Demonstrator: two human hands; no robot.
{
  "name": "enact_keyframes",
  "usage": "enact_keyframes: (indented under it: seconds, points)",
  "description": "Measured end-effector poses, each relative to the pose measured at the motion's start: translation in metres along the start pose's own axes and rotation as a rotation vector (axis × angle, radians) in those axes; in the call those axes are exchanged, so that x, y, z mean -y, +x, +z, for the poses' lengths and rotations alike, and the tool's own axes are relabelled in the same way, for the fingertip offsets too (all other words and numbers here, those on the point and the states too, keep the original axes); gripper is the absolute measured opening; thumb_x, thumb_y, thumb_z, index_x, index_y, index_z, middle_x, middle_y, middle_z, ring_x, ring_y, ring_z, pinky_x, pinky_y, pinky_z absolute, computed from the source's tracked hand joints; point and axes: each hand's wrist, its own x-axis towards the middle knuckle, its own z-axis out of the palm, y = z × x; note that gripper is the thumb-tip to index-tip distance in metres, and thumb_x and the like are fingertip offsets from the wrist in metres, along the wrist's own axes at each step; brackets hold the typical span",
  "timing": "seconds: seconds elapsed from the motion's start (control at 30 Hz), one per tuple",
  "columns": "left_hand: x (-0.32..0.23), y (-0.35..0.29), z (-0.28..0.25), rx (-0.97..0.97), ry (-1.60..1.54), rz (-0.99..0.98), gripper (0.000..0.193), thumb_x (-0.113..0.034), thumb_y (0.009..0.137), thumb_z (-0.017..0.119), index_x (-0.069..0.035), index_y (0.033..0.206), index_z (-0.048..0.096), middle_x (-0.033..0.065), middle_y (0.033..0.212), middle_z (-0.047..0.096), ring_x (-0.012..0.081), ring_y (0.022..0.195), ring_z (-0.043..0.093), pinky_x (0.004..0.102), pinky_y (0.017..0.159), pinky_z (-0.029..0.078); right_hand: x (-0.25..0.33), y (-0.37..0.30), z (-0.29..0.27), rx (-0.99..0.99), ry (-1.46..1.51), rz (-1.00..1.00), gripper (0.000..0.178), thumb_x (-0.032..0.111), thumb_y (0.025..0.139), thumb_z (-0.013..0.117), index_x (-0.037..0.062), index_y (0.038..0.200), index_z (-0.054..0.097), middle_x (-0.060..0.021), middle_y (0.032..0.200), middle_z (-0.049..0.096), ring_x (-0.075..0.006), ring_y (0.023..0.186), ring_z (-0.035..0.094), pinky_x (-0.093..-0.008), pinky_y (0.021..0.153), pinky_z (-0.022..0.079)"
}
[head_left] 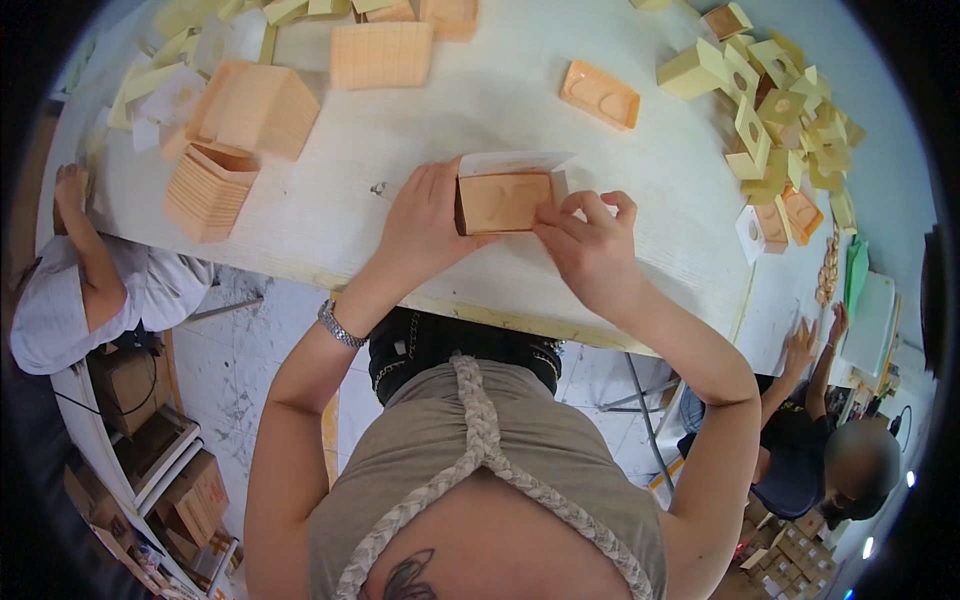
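Note:
Over the table in front of me, my left hand is wrapped round the left side of a small open paper box, its white flap standing up at the far side. Inside the box lies a peach plastic tray with rounded hollows. My right hand pinches at the tray's right end, thumb and forefinger together, the other fingers curled. The fingertips cover the exact spot they grip. Beyond my right hand, a separate peach tray rests on the table.
Stacks of nested peach trays stand at the left, with one more stack at the far side. Pale yellow boxes lie heaped at the right. One person sits at the left, another at the right.

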Motion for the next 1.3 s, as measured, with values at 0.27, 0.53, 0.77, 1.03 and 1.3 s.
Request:
enact_keyframes:
  seconds: [0.27, 0.53, 0.77, 1.03, 1.3]
  points:
    - [0.002, 0.001, -0.003, 0.005, -0.072, -0.026, 0.087, -0.02, 0.06, 0.085, 0.003, 0.132, 0.043, 0.0193, 0.114, 0.057, 0.0382, 0.106, 0.054, 0.0442, 0.09, 0.048, 0.039, 0.024, 0.034, -0.058, 0.155, -0.008, 0.027, 0.015, 0.074, 0.065, 0.0078, 0.099, 0.068, -0.0026, 0.102, 0.058, -0.0233, 0.105, 0.049, -0.0448, 0.095, 0.034]
    - [0.006, 0.037, -0.099, 0.146, -0.042, 0.092, 0.062, -0.019, 0.077, 0.077, -0.005, 0.132, 0.053, 0.0147, 0.128, 0.057, 0.031, 0.121, 0.053, 0.0397, 0.104, 0.044, -0.058, 0.015, -0.033, -0.304, 0.019, 0.358, 0.024, 0.007, 0.081, 0.07, 0.006, 0.104, 0.067, -0.0137, 0.112, 0.064, -0.0317, 0.102, 0.061, -0.0393, 0.089, 0.05]
    - [0.177, 0.154, -0.237, -0.153, 0.914, -0.729, 0.031, -0.024, 0.089, 0.06, -0.004, 0.112, 0.065, 0.0186, 0.107, 0.07, 0.0364, 0.1, 0.067, 0.0474, 0.079, 0.054, -0.082, 0.012, -0.031, -0.444, -0.276, 0.366, 0.049, 0.011, 0.075, 0.077, 0.0081, 0.121, 0.063, -0.0108, 0.132, 0.059, -0.0331, 0.113, 0.055, -0.043, 0.097, 0.044]
    - [0.082, 0.143, -0.257, -0.914, 0.98, -0.068, 0.02, -0.03, 0.092, 0.06, -0.016, 0.102, 0.072, 0.0036, 0.1, 0.07, 0.0271, 0.086, 0.068, 0.0397, 0.069, 0.054, -0.133, 0.032, 0.053, -0.249, -0.219, 0.275, 0.016, 0.014, 0.072, 0.077, 0.0104, 0.084, 0.068, -0.0046, 0.087, 0.063, -0.026, 0.091, 0.057, -0.0394, 0.078, 0.046]
    - [-0.019, 0.068, -0.083, -0.107, 0.163, 0.11, 0.009, -0.013, 0.086, 0.066, -0.01, 0.094, 0.07, 0.006, 0.087, 0.065, 0.0286, 0.084, 0.063, 0.0367, 0.071, 0.051, -0.124, 0.058, 0.01, 0.169, 0.135, 0.764, 0.03, 0.026, 0.073, 0.083, 0.0057, 0.073, 0.061, -0.0041, 0.077, 0.062, -0.025, 0.077, 0.057, -0.0352, 0.073, 0.044]
